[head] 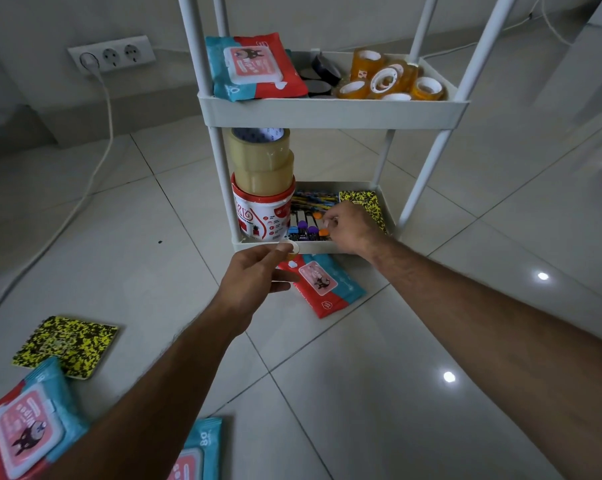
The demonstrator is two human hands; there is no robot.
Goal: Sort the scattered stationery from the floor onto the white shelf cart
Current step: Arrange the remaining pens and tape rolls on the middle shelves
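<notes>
Two red-and-blue wipes packs (22, 417) and a yellow-black speckled notebook (65, 346) are lying nearest on the floor. Left hand (254, 275) is pinching a small clear tape roll (291, 247) just below the white shelf cart's (334, 110) bottom tray; right hand (351, 228) fingers are curling over orange-capped markers (322, 232) inside.

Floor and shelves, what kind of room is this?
Probably a room in a home: shiny tiled floor, a wall socket with a cord plugged in, and a white shelf cart holding tape and notebooks.
</notes>
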